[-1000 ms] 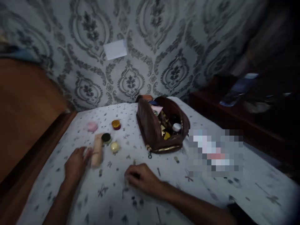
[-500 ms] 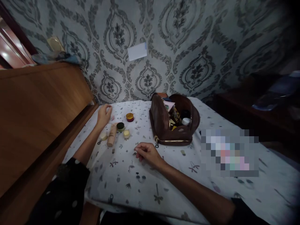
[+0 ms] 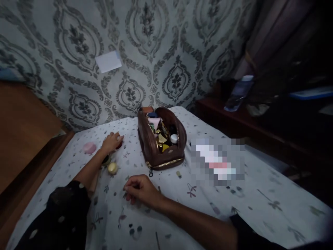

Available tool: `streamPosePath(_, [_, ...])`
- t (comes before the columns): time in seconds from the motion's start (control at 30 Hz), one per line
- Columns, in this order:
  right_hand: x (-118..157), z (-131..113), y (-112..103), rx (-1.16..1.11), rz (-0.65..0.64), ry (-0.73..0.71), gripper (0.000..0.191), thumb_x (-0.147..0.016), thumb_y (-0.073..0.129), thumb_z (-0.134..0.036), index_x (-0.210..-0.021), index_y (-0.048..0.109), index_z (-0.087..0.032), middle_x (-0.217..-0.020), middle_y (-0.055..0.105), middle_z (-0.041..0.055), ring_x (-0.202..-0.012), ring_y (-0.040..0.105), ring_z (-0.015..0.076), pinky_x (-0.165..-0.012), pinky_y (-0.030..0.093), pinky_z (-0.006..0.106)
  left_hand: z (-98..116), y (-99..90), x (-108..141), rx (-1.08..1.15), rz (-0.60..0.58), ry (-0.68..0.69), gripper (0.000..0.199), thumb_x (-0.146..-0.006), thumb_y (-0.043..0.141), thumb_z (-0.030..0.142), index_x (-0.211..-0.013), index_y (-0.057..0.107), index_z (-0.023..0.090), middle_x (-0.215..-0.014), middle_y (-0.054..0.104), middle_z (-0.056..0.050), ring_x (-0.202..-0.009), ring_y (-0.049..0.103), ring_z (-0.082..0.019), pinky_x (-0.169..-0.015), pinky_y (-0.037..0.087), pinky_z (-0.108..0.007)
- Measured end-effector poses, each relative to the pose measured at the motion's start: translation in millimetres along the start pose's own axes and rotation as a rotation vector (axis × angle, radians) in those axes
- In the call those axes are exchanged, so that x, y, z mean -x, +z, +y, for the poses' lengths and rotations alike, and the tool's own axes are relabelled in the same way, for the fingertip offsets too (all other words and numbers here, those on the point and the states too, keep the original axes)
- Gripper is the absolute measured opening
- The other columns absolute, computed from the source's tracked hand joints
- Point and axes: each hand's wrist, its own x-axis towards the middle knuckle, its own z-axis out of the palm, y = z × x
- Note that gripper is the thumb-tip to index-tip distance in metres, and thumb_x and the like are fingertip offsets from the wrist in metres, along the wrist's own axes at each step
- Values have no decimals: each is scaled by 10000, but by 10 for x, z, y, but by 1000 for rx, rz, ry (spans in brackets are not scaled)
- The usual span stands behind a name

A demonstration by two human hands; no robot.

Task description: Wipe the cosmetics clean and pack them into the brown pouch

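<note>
My left hand [image 3: 112, 141] is closed around the small red and gold jar [image 3: 119, 143], which is mostly hidden under the fingers. Beneath that wrist a dark-lidded jar [image 3: 106, 160] shows in part, with a cream-yellow jar [image 3: 112, 168] beside it. A beige tube [image 3: 93, 182] lies partly behind my left forearm. To the left sits a round pink item [image 3: 90, 148]. My right hand [image 3: 139, 189] rests on the patterned sheet with its fingers curled; whether anything is in them is hidden. Behind it stands an unzipped brown bag [image 3: 166, 159] full of small containers.
A pixelated item [image 3: 217, 161] lies right of the bag. A clear bottle [image 3: 239, 93] is on a dark red surface [image 3: 210, 107] at the back right. Wooden furniture [image 3: 28, 128] borders the left side, and patterned wallpaper rises behind.
The view has turned right. My left hand has moved from the far-left part of the sheet to the red and gold jar. The pink item now shows fully. My right hand keeps its curled pose.
</note>
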Motion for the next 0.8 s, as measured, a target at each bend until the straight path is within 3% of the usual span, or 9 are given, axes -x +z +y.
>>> streamPosePath(0.13, [-9, 25, -10, -56, 3, -15, 341, -684, 722, -481, -685, 581, -170, -528, 597, -51, -389, 489, 57, -392, 372, 168, 83, -42, 120, -96, -15, 21, 499, -920, 501, 467, -1303, 510, 147, -1237, 536, -194, -1117, 577, -358, -831, 487, -415])
streamPosePath(0.3, [-6, 8, -13, -68, -8, -35, 291, -709, 689, -432, -662, 565, -173, -532, 593, -46, -393, 493, 61, -392, 364, 172, 152, -134, 173, -112, -33, 64, 340, -941, 442, 391, -1102, 589, 130, -1034, 594, -148, -886, 651, -288, -770, 477, -367])
streamPosePath(0.43, [-38, 18, -35, -42, 164, -147, 181, -743, 656, -323, -829, 619, -168, -627, 615, -36, -474, 544, 74, -488, 433, 197, 251, -384, 433, -38, 1, 150, 296, -952, 424, 415, -993, 594, 176, -939, 603, -76, -854, 646, -229, -768, 472, -311])
streamPosePath(0.53, [-66, 39, -60, 25, 322, -280, 540, -689, 720, -245, -1202, 558, -204, -1019, 663, 45, -721, 654, 124, -646, 526, 262, 449, -565, 900, 180, 82, 308, 266, -949, 440, 414, -889, 585, 200, -888, 613, -44, -827, 635, -202, -743, 478, -294])
streamPosePath(0.6, [-61, 53, -69, 99, 315, -345, 763, -672, 750, -250, -1370, 442, -222, -1272, 589, 112, -949, 671, 188, -791, 557, 336, 608, -600, 1255, 293, 113, 392, 234, -956, 443, 377, -912, 598, 208, -908, 638, -39, -833, 642, -194, -746, 495, -293])
streamPosePath(0.7, [-20, 75, -65, 257, 269, -456, 867, -663, 764, -243, -1441, 386, -192, -1421, 510, 150, -1277, 531, 264, -1081, 429, 434, 770, -508, 1650, 300, 194, 485, 218, -961, 442, 303, -1009, 628, 200, -1017, 680, -75, -899, 662, -208, -768, 529, -314])
streamPosePath(0.8, [30, 83, -44, 343, 233, -465, 911, -659, 765, -225, -1469, 353, -168, -1452, 492, 165, -1343, 469, 285, -1146, 350, 467, 791, -353, 1803, 253, 345, 494, 231, -965, 449, 272, -1023, 658, 192, -1084, 705, -97, -977, 675, -231, -817, 557, -347])
